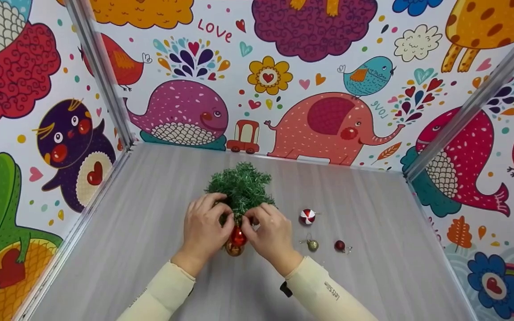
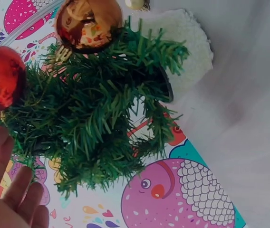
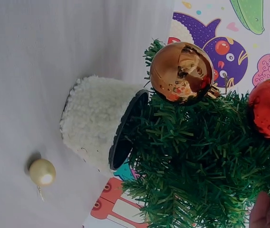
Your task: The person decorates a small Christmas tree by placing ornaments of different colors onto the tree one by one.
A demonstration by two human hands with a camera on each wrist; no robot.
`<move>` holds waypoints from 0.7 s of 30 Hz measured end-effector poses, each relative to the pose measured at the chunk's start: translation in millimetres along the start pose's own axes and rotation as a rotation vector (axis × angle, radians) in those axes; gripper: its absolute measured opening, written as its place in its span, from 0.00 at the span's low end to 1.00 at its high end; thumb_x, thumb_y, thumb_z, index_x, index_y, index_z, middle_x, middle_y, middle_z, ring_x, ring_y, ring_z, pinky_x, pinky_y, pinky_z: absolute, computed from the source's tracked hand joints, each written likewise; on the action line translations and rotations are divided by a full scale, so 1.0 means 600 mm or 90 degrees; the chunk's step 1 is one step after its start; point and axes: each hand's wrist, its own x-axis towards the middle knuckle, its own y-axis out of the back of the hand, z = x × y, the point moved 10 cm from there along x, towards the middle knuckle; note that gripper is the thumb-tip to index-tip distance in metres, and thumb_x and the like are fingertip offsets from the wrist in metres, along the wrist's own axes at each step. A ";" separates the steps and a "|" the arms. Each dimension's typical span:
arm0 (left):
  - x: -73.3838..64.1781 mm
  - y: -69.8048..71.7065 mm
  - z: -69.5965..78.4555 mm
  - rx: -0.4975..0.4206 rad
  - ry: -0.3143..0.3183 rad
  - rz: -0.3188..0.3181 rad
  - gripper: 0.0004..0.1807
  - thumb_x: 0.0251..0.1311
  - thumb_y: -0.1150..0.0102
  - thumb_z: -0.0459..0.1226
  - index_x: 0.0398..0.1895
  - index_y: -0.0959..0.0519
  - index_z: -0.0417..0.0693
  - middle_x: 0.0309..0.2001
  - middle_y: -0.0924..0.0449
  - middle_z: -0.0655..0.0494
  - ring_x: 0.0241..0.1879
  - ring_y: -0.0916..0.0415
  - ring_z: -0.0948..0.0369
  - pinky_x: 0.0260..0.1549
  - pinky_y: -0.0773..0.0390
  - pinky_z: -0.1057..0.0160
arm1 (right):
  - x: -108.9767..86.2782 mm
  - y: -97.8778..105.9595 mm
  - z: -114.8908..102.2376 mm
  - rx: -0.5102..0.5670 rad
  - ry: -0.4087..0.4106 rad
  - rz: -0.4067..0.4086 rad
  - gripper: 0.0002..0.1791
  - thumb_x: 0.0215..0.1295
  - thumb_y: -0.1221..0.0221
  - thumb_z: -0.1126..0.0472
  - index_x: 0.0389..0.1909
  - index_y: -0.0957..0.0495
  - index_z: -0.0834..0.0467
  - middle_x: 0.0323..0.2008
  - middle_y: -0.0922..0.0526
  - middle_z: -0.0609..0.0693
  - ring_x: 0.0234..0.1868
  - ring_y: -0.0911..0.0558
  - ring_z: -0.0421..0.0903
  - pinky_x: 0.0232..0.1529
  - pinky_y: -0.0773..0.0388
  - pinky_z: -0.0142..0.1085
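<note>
A small green Christmas tree (image 1: 241, 183) stands on the table in a fuzzy white pot (image 3: 94, 121). A shiny red bauble (image 1: 239, 237) hangs near the top of the tree, with a copper-gold bauble (image 3: 181, 73) lower on the branches. My left hand (image 1: 205, 225) and right hand (image 1: 269, 227) meet from either side just above the red bauble. Thumb and forefinger of each hand pinch at its hanging end against the twigs; the exact bit between the fingertips is hidden. In the left wrist view the other fingers (image 2: 23, 192) of the left hand lie beside the branches.
Right of the tree lie a red-and-white striped bauble (image 1: 307, 216), a small gold bauble (image 1: 312, 245) and a small dark red bauble (image 1: 339, 245). Printed cartoon walls (image 1: 257, 116) with metal posts (image 1: 105, 76) enclose the grey table (image 1: 150, 200) at the back and sides.
</note>
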 end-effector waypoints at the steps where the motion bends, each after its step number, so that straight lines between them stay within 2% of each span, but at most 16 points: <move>1: 0.001 -0.001 -0.001 0.000 0.005 -0.002 0.03 0.51 0.30 0.36 0.23 0.16 0.50 0.47 0.18 0.51 0.51 0.23 0.49 0.54 0.28 0.46 | 0.000 -0.001 0.002 0.002 -0.009 -0.003 0.04 0.58 0.34 0.58 0.27 0.19 0.49 0.24 0.26 0.39 0.26 0.25 0.35 0.21 0.26 0.29; 5: 0.003 -0.001 -0.002 -0.002 0.018 -0.001 0.03 0.51 0.30 0.36 0.24 0.15 0.49 0.48 0.18 0.51 0.50 0.23 0.49 0.54 0.29 0.47 | 0.000 -0.004 0.009 0.021 -0.039 -0.013 0.04 0.59 0.33 0.58 0.27 0.19 0.48 0.25 0.26 0.39 0.26 0.25 0.34 0.22 0.27 0.29; 10: -0.002 -0.004 0.000 0.001 0.013 -0.010 0.03 0.51 0.30 0.35 0.23 0.16 0.50 0.48 0.18 0.50 0.51 0.23 0.48 0.53 0.29 0.46 | -0.001 -0.008 0.011 0.029 -0.062 -0.032 0.05 0.58 0.33 0.58 0.27 0.20 0.48 0.25 0.26 0.38 0.25 0.26 0.33 0.22 0.27 0.29; 15: -0.010 -0.011 0.004 -0.004 0.000 -0.036 0.04 0.50 0.31 0.35 0.23 0.16 0.50 0.48 0.18 0.49 0.52 0.24 0.48 0.54 0.29 0.46 | 0.000 -0.010 0.005 0.025 -0.058 -0.059 0.05 0.56 0.33 0.57 0.26 0.20 0.47 0.25 0.26 0.37 0.25 0.26 0.33 0.23 0.27 0.30; 21: -0.009 -0.015 0.004 -0.011 0.005 -0.065 0.03 0.51 0.31 0.35 0.24 0.16 0.51 0.50 0.19 0.51 0.53 0.24 0.50 0.57 0.30 0.47 | 0.002 -0.007 -0.002 0.034 -0.038 -0.056 0.06 0.57 0.33 0.58 0.25 0.20 0.48 0.24 0.26 0.40 0.24 0.27 0.34 0.21 0.28 0.31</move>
